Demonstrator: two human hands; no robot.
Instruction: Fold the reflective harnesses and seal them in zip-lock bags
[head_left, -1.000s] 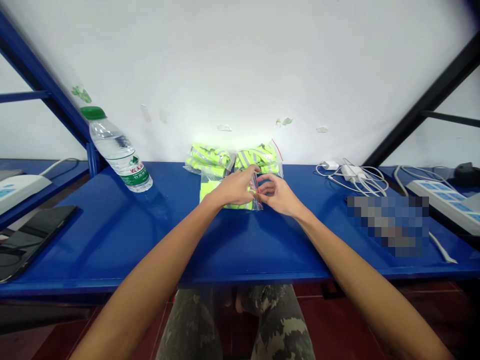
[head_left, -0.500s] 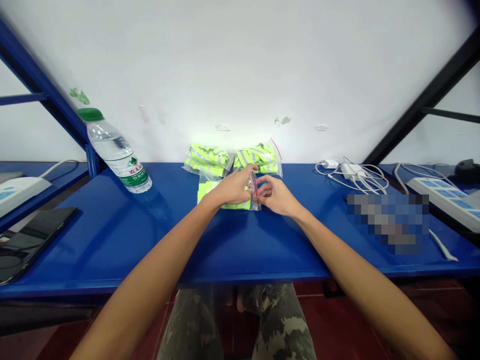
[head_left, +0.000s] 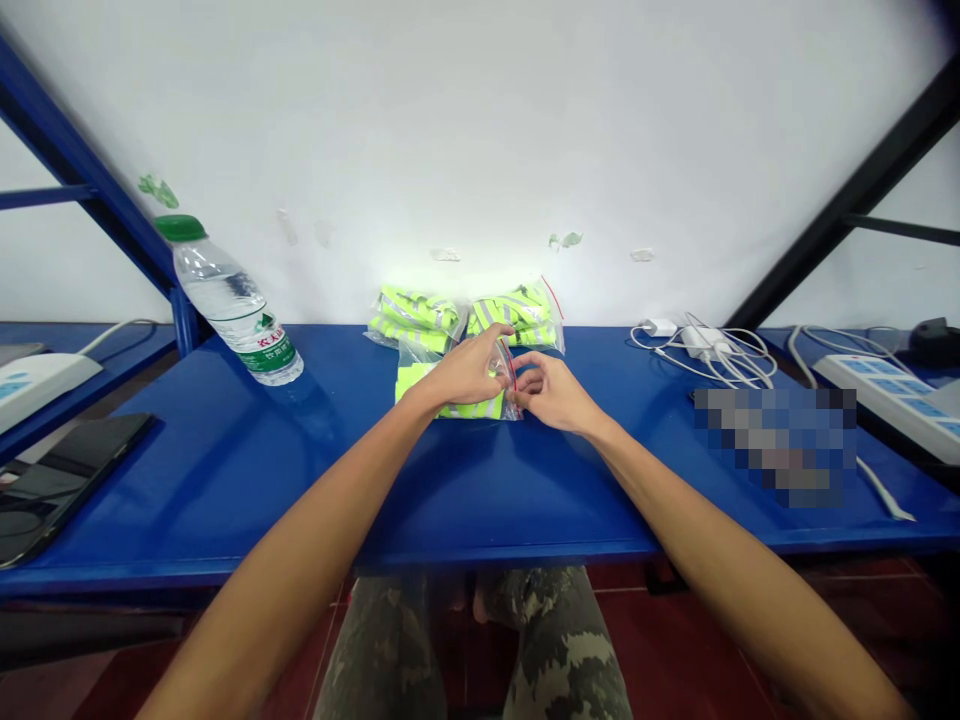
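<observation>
A clear zip bag (head_left: 420, 385) with a red seal strip lies on the blue table (head_left: 480, 480), holding folded neon-yellow reflective bands. My left hand (head_left: 465, 372) rests on top of it, fingers pinched at the bag's right end. My right hand (head_left: 551, 392) meets it there, thumb and fingers closed on the same red-edged mouth. Two more filled bags (head_left: 416, 312) (head_left: 517, 310) lie just behind, against the white wall.
A green-capped water bottle (head_left: 229, 300) stands at the back left. White chargers and cables (head_left: 701, 350) lie at the right, with a power strip (head_left: 885, 390) beyond. A dark tablet (head_left: 60, 480) and another white strip (head_left: 34, 375) sit on the left shelf.
Both hands stay pinched on the bag's mouth; the fingers have shifted slightly along the red seal. The view has dipped a little.
</observation>
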